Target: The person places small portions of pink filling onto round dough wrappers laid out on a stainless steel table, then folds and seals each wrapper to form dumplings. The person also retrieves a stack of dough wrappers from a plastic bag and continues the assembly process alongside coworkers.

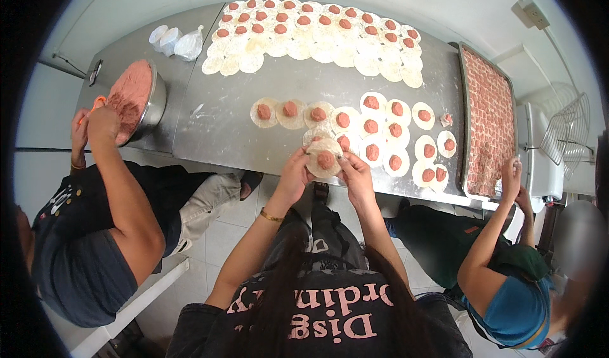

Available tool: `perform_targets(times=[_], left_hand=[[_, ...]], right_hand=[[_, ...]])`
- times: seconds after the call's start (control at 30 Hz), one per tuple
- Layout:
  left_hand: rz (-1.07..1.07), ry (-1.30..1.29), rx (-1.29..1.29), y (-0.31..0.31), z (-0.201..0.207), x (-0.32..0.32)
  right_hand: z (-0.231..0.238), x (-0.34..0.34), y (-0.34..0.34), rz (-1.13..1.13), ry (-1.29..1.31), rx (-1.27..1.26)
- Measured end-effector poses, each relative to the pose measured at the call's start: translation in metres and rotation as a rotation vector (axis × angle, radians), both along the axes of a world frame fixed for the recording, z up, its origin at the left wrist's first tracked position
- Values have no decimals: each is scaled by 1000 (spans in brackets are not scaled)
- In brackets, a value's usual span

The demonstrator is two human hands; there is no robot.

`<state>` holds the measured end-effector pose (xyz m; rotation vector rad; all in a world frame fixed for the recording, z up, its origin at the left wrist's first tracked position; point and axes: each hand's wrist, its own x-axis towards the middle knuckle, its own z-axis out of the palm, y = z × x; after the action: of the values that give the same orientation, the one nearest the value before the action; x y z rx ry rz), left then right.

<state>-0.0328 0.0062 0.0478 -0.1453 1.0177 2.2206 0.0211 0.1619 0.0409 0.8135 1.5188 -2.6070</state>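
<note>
Between my hands, above the table's front edge, is a round, pale dough wrapper (324,149) with a lump of pink meat filling (325,161) at its middle. My left hand (295,173) pinches its left edge, and my right hand (356,173) grips the right edge. The wrapper is nearly flat, its filling facing up. Just beyond it, several more filled wrappers (317,114) lie on the steel table, some overlapping. Others (371,126) sit in loose columns to the right of my hands.
Rows of wrappers (317,25) cover the table's far side, the back rows topped with filling. At left a co-worker's hands (101,126) work at a metal bowl (158,101) of pink filling. At right another person's hand (511,179) is beside a tray (466,104) packed with small dumplings.
</note>
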Motion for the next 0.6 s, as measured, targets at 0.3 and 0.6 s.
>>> perform_targets(times=[0.3, 0.6], left_hand=[[-149, 725, -843, 38, -37, 28], [-135, 549, -665, 42, -44, 26]], right_hand=[[-35, 40, 25, -169, -115, 376], [-30, 46, 21, -152, -58, 609]])
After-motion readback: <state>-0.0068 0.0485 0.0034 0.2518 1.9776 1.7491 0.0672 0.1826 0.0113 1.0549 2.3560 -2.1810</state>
